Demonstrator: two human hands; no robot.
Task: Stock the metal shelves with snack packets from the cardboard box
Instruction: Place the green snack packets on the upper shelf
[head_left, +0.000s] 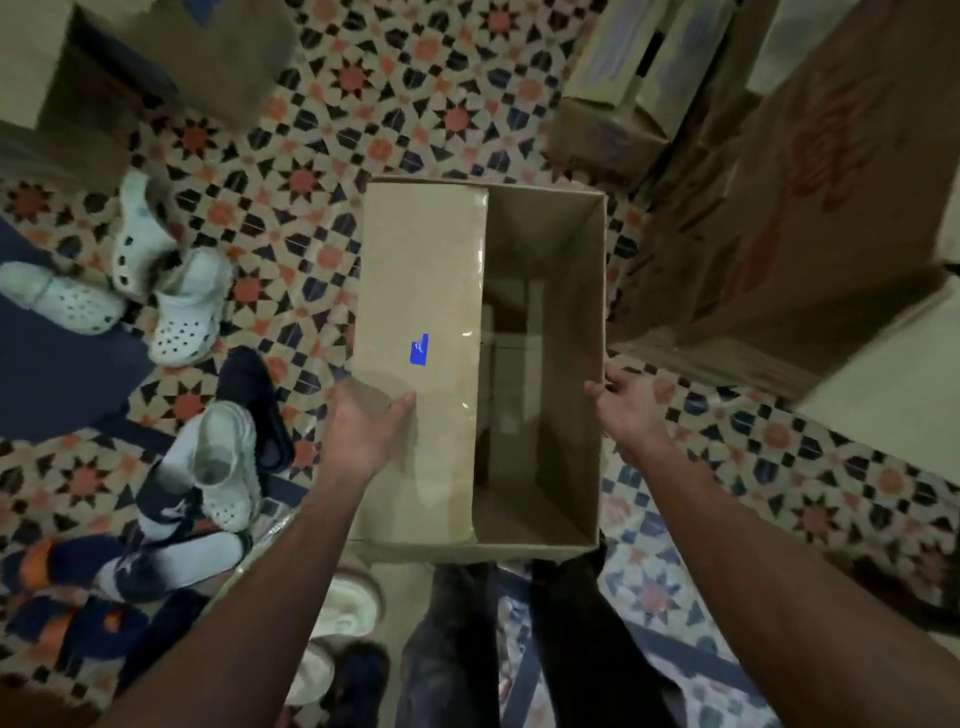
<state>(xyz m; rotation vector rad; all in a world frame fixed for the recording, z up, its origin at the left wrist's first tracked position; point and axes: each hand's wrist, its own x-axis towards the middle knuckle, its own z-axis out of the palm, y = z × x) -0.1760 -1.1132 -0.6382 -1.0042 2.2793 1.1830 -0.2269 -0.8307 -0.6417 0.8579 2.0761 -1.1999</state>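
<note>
A brown cardboard box (540, 239) sits in front of my legs over the patterned floor. Its left flap, with clear tape and a small blue sticker (420, 351), lies folded over the left half. The right half is uncovered, and the dim inside shows bare cardboard with no snack packets visible. My left hand (363, 426) holds the box's left side, thumb on top of the flap and fingers around the edge. My right hand (626, 405) grips the right wall's rim, fingers curled over it. No metal shelves are in view.
Several white clogs (176, 306) and other shoes (208, 483) lie scattered on the floor at the left. Stacked cardboard boxes (800, 218) stand at the right and back right, another box (130, 67) at the back left. Tiled floor (363, 114) shows beyond the held box.
</note>
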